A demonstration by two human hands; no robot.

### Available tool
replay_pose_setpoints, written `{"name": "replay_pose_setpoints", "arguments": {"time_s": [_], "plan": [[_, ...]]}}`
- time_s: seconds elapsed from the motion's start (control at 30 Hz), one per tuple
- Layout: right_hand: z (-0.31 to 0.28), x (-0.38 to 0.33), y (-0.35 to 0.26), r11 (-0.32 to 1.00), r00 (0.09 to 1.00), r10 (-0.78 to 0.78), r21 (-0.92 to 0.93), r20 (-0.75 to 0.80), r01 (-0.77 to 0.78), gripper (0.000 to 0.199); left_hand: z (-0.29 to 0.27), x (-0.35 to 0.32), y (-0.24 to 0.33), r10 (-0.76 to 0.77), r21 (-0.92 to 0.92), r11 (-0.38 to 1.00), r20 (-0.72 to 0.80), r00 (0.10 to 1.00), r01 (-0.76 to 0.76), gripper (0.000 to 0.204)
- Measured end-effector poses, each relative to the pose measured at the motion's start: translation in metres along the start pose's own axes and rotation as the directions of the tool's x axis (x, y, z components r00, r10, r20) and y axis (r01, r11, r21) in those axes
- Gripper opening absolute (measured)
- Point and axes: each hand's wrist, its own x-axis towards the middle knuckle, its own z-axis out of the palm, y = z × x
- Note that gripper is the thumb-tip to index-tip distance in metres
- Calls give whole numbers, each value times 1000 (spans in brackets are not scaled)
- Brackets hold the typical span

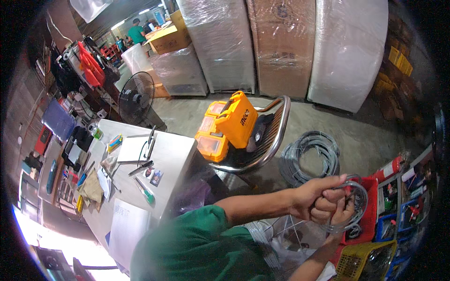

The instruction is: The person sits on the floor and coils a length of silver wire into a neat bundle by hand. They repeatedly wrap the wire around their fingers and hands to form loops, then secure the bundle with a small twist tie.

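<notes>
A small coil of shiny grey cable (pixel 364 204) is held up at the right, in front of a red bin (pixel 371 218). My left hand (pixel 318 202) is closed on the coil's near side, its thumb pressed along the top. Up from below comes my right hand (pixel 346 214), its fingers bent around the same coil and touching the left hand. Something small and red shows by the fingertips; its kind is unclear. More looped cable seems to lie in the red bin behind the held coil.
A large coil of grey cable (pixel 309 157) lies on the floor. Yellow toolboxes (pixel 237 122) sit on a metal-framed chair (pixel 276 136). The desk (pixel 173 150) at left bears papers and pens. A yellow basket (pixel 349 262) and blue bins stand at right. Wrapped tall boxes (pixel 281 51) line the back.
</notes>
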Motion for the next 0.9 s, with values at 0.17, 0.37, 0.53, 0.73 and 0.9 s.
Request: {"name": "replay_pose_setpoints", "arguments": {"time_s": [0.17, 0.37, 0.53, 0.73, 0.9], "plan": [[-17, -16, 51, 959, 973, 214, 169, 92, -227, 24, 20, -19, 55, 176, 123, 979, -116, 977, -162, 56], [-95, -26, 125, 985, 997, -11, -175, -79, -3, 31, 55, -58, 114, 380, 186, 888, 218, 899, -420, 54], [-132, -33, 120, 982, 965, 114, -120, -235, -145, 35, 80, -83, 127, 482, 218, 786, 370, 794, -579, 53], [-84, -44, 53, 692, 934, 341, 701, -107, -172, 32, 41, -54, 78, 398, 107, 901, 180, 900, -420, 55], [-40, -49, 68, 766, 895, 443, 499, 48, -406, 26, 16, -46, 77, 787, 163, 596, -311, 532, -786, 38]]}}
